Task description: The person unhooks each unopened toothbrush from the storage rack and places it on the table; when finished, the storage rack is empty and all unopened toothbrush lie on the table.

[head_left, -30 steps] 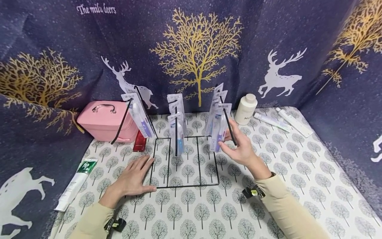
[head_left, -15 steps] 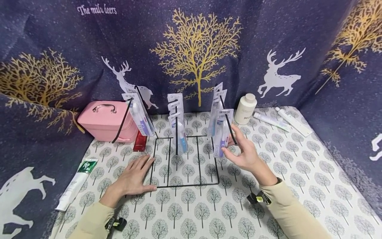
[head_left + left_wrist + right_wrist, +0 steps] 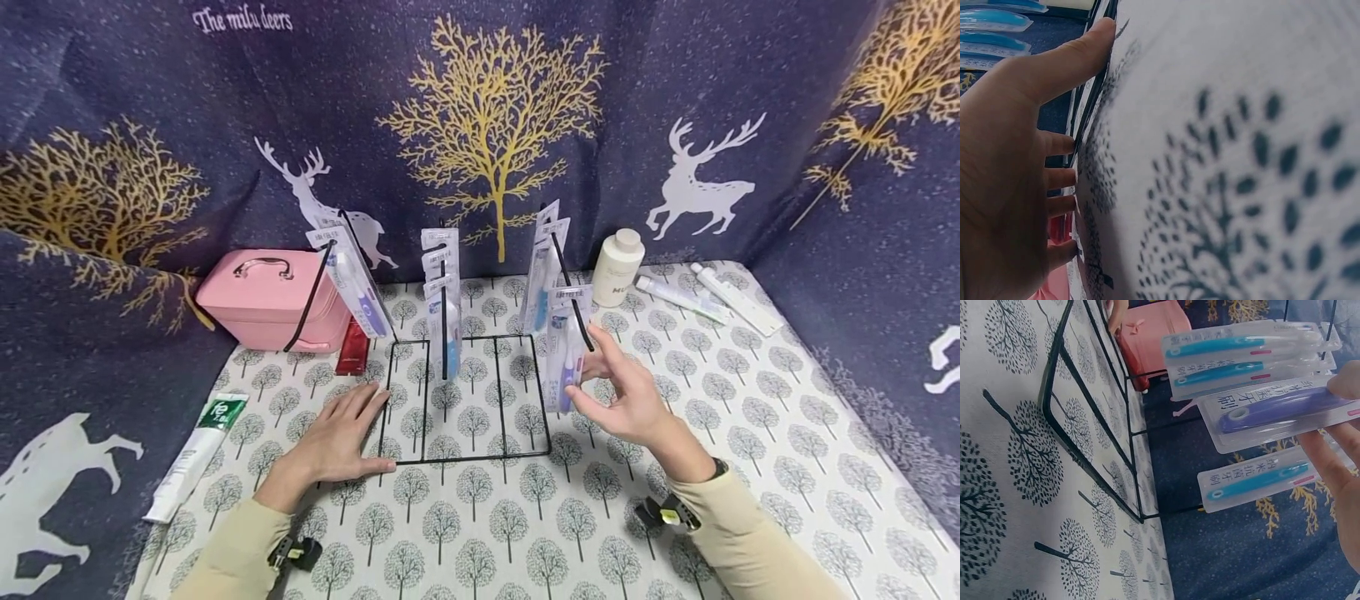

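Note:
My right hand [image 3: 626, 396] pinches a blister-packed purple toothbrush [image 3: 558, 358] between thumb and fingers. That pack hangs near the front tip of the right hook of a black wire rack [image 3: 480, 457]; the right wrist view shows its purple handle close up. Farther back on the same hook hang other packed toothbrushes [image 3: 538, 275], one with a blue handle. Several packs [image 3: 437, 312] line the middle hook, and purple-handled ones [image 3: 352, 287] hang on the left hook. My left hand [image 3: 337, 437] rests on the table with fingers extended, fingertips and thumb at the left edge of the rack's base.
Behind the left hand stand a pink case [image 3: 262, 312] and a red packet [image 3: 352, 350]. A white-and-green toothpaste tube [image 3: 197, 458] lies far left. At the back right are a white bottle [image 3: 618, 271], a tube [image 3: 682, 300] and a slim white item [image 3: 735, 298].
My right hand has drawn the purple toothbrush pack forward along its hook, toward me and slightly right and down, away from the packs behind it. The left hand has stayed in place.

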Demonstrator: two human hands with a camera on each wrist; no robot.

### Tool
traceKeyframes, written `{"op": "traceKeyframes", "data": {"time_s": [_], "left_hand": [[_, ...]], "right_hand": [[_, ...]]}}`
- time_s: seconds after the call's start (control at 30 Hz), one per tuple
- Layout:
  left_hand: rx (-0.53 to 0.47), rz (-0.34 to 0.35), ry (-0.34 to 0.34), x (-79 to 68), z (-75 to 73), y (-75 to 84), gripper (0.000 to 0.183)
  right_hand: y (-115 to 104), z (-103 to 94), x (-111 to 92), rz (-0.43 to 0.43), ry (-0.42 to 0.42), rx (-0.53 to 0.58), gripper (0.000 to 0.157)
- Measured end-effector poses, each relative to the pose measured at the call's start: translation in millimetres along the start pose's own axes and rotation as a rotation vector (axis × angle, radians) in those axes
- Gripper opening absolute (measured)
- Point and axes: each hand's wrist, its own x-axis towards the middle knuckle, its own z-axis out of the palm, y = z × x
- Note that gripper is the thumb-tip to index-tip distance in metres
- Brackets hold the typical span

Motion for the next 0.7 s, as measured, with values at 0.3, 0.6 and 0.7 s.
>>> {"op": "traceKeyframes", "data": {"time_s": [0.3,0.6,0.7], "left_hand": [[-0.005,-0.009,-0.025,-1.3,-2.1,0.5,0.108],[-0.008,-0.005,-0.010,0.3,-1.2,0.8,0.108],[-0.002,-0.006,-0.008,-0.6,-0.4,0.1,0.108]], "right_hand": [[-14,-2.1,-6,-0.037,-0.019,0.050,0.072],[-28,-5.3,-13,-0.083,-0.035,0.061,0.069],[-34,-5.9,-12,-0.087,-0.047,0.056,0.067]]}}
